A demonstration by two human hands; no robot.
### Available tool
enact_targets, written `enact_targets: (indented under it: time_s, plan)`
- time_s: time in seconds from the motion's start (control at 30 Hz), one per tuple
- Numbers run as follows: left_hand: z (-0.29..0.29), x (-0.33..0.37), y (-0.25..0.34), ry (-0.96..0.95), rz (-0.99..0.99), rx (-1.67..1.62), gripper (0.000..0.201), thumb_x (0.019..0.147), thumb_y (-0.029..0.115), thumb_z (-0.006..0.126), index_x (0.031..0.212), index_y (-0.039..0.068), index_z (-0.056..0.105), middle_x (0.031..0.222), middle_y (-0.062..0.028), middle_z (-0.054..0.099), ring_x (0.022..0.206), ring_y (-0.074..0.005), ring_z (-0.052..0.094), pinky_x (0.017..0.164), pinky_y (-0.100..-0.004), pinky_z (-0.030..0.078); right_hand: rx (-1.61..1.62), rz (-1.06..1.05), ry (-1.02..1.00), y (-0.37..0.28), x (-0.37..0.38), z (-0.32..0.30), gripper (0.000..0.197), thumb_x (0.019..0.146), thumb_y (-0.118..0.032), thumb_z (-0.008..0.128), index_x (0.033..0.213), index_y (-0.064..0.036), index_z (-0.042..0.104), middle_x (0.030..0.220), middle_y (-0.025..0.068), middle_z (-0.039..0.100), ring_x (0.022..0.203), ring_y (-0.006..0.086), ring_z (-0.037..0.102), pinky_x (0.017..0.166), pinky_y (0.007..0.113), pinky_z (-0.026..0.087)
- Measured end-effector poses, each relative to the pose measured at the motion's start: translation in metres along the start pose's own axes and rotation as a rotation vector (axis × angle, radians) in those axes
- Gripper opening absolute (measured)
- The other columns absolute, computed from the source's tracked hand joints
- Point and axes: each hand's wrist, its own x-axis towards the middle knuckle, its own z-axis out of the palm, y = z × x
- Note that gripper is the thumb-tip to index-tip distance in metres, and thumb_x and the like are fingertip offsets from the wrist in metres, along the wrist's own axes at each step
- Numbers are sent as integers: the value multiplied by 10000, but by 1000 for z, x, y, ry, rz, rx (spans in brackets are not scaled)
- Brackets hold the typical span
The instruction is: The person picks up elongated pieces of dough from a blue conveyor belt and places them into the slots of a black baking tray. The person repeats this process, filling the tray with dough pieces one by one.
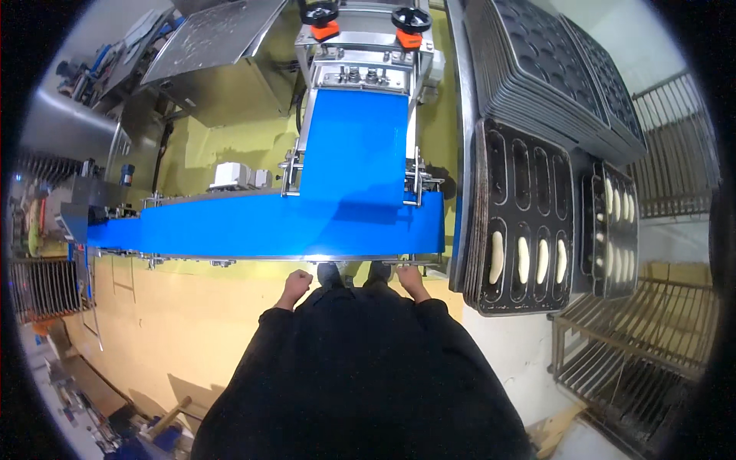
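left hand: before blue belt, fingers curled, nothing visibly held | right hand: before belt, fingers' state couldn't be told; nearer dough pieces right of belt | belt's long axis ran left-right, ahead of fingers

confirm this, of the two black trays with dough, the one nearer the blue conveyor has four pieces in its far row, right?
Not the far row: in the head view, the four dough pieces on the black tray nearer the blue conveyor lie in its near row.
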Motion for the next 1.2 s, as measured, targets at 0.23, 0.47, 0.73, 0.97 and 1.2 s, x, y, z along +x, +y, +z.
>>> enact_targets:
  time_s: [0.23,0.47,0.73,0.97,1.2]
  plan:
    - [-13,-9,-28,12,62,253,298,745,323,617,714,27,639,659,-121,640,655,-248,632,656,-365,490,-171,159,-114,20,-19,-17,382,779,-362,556,631,-15,620,560,118,593,488,222,571,492,369,434]
    - [-19,-12,-19,-10,125,271,303,754,327,605,720,31,660,649,-126,641,635,-241,626,612,-358,475,-129,170,-24,7,-63,0,382,744,-369,543,699,0,631,706,211,623,710,342,614,652,426,468]
    - [-17,6,-28,-54,105,367,240,713,230,568,772,16,659,764,-179,653,730,-292,637,677,-369,493,-152,63,52,4,-58,-7,350,763,-345,561,714,-5,626,742,196,633,757,333,623,686,414,480]
    - [-14,6,-34,-4,157,309,167,703,180,571,759,26,604,801,-195,639,801,-323,627,722,-381,493,-26,32,19,-3,-62,-4,158,678,-169,625,804,-76,651,805,138,655,793,304,632,730,381,492]
    - [-15,1,-28,11,122,298,160,674,177,598,725,27,582,738,-169,628,732,-309,620,665,-380,487,-106,72,-19,7,-56,-3,186,664,-195,655,809,-79,657,818,131,660,804,293,633,733,376,493]
